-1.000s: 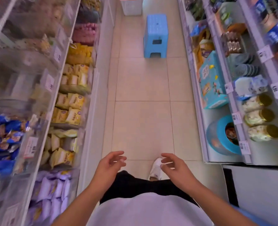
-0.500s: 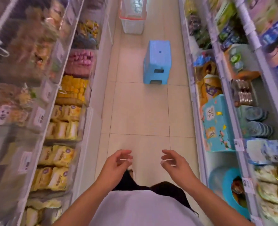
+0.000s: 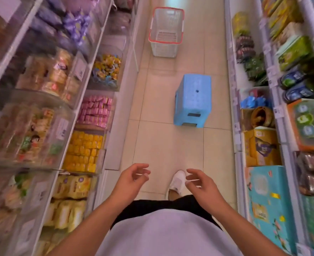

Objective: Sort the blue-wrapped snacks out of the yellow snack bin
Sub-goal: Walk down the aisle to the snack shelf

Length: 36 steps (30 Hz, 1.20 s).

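Observation:
My left hand (image 3: 131, 182) and my right hand (image 3: 201, 184) hang in front of my waist over the aisle floor, fingers loosely curled, holding nothing. On the low left shelf a clear bin of yellow-wrapped snacks (image 3: 84, 150) sits below a bin of pink ones (image 3: 96, 110). Further along, a bin (image 3: 106, 72) holds mixed yellow and blue wrapped sweets. Both hands are well apart from every bin.
A blue plastic stool (image 3: 193, 99) stands in the aisle ahead, slightly right. Beyond it a white basket with a red rim (image 3: 166, 32) sits on the floor. Shelves line both sides; teal boxes (image 3: 268, 204) fill the right lower shelf. My white shoe (image 3: 177, 182) shows between the hands.
The view has travelled forward along the aisle and tilted up; the stool and basket came closer. Both hands stayed empty and loosely curled in front of me.

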Tool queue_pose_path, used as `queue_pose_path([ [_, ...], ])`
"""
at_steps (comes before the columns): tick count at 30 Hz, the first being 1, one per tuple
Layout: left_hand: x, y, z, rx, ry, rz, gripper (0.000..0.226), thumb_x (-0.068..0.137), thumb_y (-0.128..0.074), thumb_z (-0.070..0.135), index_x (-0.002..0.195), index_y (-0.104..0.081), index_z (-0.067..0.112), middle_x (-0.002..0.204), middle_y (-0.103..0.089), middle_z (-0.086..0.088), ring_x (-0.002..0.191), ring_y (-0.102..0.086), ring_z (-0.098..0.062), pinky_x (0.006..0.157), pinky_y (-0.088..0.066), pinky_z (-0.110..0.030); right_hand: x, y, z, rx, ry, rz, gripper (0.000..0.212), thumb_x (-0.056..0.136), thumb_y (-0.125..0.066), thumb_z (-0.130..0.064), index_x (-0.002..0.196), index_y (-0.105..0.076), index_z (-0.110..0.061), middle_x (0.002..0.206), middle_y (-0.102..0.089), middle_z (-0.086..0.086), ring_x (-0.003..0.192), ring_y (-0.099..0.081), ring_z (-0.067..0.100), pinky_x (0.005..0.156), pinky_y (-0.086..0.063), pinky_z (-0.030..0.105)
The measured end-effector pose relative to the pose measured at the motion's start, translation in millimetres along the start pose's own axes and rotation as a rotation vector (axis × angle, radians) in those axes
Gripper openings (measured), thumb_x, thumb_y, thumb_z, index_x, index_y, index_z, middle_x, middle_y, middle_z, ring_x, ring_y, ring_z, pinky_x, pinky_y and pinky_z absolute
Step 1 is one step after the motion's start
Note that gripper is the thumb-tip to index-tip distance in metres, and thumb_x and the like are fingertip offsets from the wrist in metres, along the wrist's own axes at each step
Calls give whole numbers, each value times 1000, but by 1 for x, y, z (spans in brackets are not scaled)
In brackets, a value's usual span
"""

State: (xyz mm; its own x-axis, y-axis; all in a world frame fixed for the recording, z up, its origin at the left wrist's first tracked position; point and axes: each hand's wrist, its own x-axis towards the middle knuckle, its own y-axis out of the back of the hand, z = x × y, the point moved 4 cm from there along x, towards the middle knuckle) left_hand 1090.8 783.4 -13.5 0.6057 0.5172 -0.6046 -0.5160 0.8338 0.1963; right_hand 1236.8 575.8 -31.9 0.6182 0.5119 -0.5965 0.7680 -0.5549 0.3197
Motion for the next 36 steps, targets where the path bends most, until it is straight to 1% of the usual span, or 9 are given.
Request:
queue_pose_path([
  [2,32,4,29,-31,0,56,28,92,-63,4,112,-67,24,101,-75,2,95,-70,-19,91,-55,-37,39,21,-24,-22,10,-30,33,92,-64,-20,121,-59,-35,108,-66,-10,87,-61,-7,67,-48,8],
  [10,161,30,117,-52,-2,107,28,93,-64,9,114,-67,28,103,-75,5,97,-70,-10,91,-54,-33,181,71,-118,-117,26,-61,34,90,-67,-24,121,-60,-34,105,-67,-12,90,-62,-5,74,-47,10],
  [14,240,54,159,-68,3,64,27,94,-62,5,112,-66,24,104,-73,-1,98,-69,-20,83,-54,-23,255,68,-165,-135,13,-40,32,89,-67,-23,118,-60,-35,103,-68,-12,85,-62,-6,70,-46,9],
  [16,274,73,182,-55,-19,36,27,93,-62,5,113,-66,24,103,-74,1,97,-69,-16,78,-52,-16,286,64,-193,-121,6,-14,32,89,-67,-24,118,-60,-35,103,-68,-12,85,-63,-5,69,-46,10],
  [20,335,115,225,-31,-12,36,29,92,-61,0,115,-65,16,104,-73,-3,99,-68,-20,85,-53,-25,344,59,-257,-115,23,-18,32,90,-66,-23,119,-60,-35,104,-67,-13,87,-65,-2,73,-47,13],
  [23,375,138,250,-66,14,80,29,91,-60,-5,115,-65,11,104,-73,-9,98,-68,-27,80,-52,-24,384,62,-293,-100,33,-7,31,90,-66,-16,117,-61,-31,102,-68,-8,81,-66,-3,70,-45,9],
  [30,475,160,304,-103,62,205,25,91,-62,-4,110,-65,12,101,-72,-12,94,-67,-26,75,-49,-22,508,75,-361,-217,42,-191,30,91,-64,-22,118,-61,-34,100,-68,-14,84,-64,-6,77,-48,12],
  [34,516,168,340,-160,86,309,24,92,-63,0,109,-67,16,100,-73,-9,94,-68,-25,85,-53,-34,574,90,-417,-267,108,-290,30,92,-64,-24,119,-60,-34,101,-67,-11,83,-64,-3,73,-51,14],
  [36,535,170,354,-163,104,330,25,92,-65,3,110,-67,19,101,-74,-6,93,-70,-20,85,-54,-30,604,97,-446,-299,137,-338,29,92,-65,-21,119,-61,-32,102,-67,-9,85,-65,0,73,-53,18],
])
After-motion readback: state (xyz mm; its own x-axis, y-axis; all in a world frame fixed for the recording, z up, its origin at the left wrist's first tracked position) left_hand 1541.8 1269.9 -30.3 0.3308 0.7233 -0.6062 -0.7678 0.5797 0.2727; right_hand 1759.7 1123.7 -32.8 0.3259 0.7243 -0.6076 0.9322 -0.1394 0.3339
